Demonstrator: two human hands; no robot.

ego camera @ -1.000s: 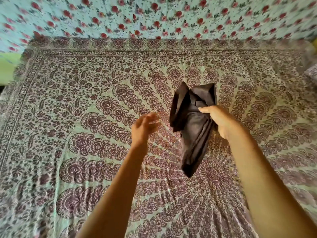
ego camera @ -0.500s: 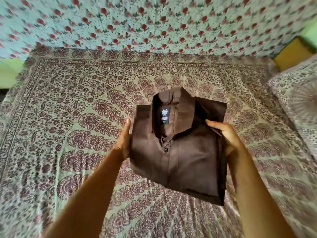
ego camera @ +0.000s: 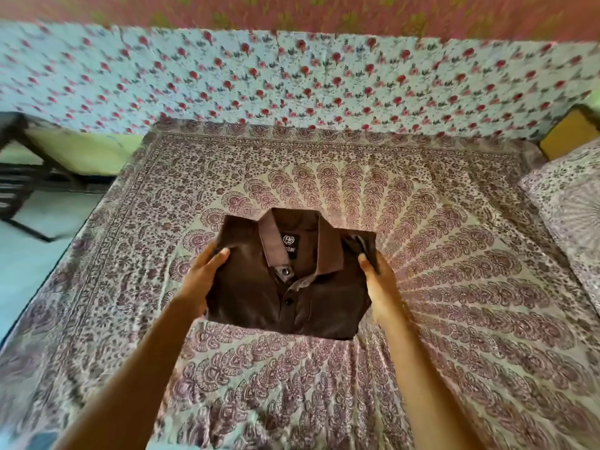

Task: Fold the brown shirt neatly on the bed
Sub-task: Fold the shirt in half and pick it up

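1. One brown shirt (ego camera: 259,293), folded into a compact, soft rectangle, lies front up. Its flat pointed collar is spread open, with a black woven label inside the neck and small dark buttons down the placket. It is over the middle of the bedspread (ego camera: 454,254); whether its lower edge touches the cloth I cannot tell.
2. Left hand (ego camera: 201,280) grips the shirt's left edge, thumb laid on the front cloth, fingers tucked underneath and hidden.
3. Right hand (ego camera: 380,287) grips the right edge likewise, thumb on top beside a loose fold, fingers hidden behind.
4. The bedspread is thin, lightly wrinkled printed cloth: maroon paisley fans radiate across a pale ground, with a dense patterned band along its edges.
5. Along the far edge hangs a floral sheet (ego camera: 292,86), pale with red rosebuds.
6. At the right edge rests a pillow (ego camera: 568,196) in a matching print.
7. Beyond the left edge stands a dark wooden frame (ego camera: 19,164).
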